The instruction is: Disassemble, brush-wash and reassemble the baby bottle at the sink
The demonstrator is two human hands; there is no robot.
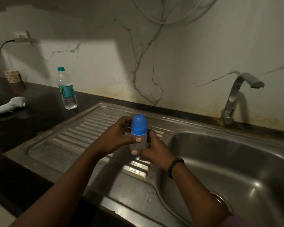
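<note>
Upright above the ribbed drainboard (75,138), a small baby bottle (138,141) sits in a person's two hands just left of the sink (236,161) basin. Both hands are closed on it: the left hand (116,136) wraps the upper body with its thumb pressed under the cap, while the right hand (154,148) cups the base, a beaded bracelet (175,167) at its wrist. Its domed blue cap (138,124) is on, so disassembly looks not yet begun.

Risks are plain enough. Water drops bead on the steel near the front edge of the sink, and a wet or smooth bottle could slip during twisting, most likely if the grip on the base is loose. Dropped from here, it would strike the ridged metal and may roll down into the basin toward the drain (220,199). Pulling the cap off sharply could also jerk the body free of the lower hand. Light is dim, which may make small parts easy to lose.

Materials differ sharply: the cap is glossy, rounded plastic, the body cloudy, translucent and cylindrical, the sink brushed stainless steel with raised parallel ribs. A curved metal tap (239,89) stands behind the basin, dry. Behind the drainboard, on a dark counter (39,112), stands a clear ridged water bottle (66,89) with a teal lid; a pale soft-looking object lies farther left, too indistinct to name.
</note>
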